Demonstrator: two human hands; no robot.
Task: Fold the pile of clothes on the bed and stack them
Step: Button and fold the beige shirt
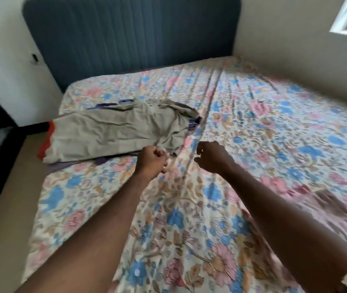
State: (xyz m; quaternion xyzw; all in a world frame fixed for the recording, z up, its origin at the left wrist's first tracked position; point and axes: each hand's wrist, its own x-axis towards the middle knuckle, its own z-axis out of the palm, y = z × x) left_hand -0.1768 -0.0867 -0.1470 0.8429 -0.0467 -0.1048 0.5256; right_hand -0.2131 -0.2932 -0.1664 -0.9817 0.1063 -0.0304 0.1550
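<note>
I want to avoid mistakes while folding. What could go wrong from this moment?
1. The crumpled grey-beige cloth garment lies at the bed's left edge; a pull could slide it to the floor.
2. Red and purple clothes hidden beneath may drag along.
3. The left hand and right hand seem to hold nothing, and the frame is blurred.

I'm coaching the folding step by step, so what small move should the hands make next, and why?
Probably reach the left hand forward to grip the near edge of the beige garment. It lies crumpled and unfolded on top of the pile, both hands hold nothing, and the right hand hovers beside it over the floral sheet.
</note>
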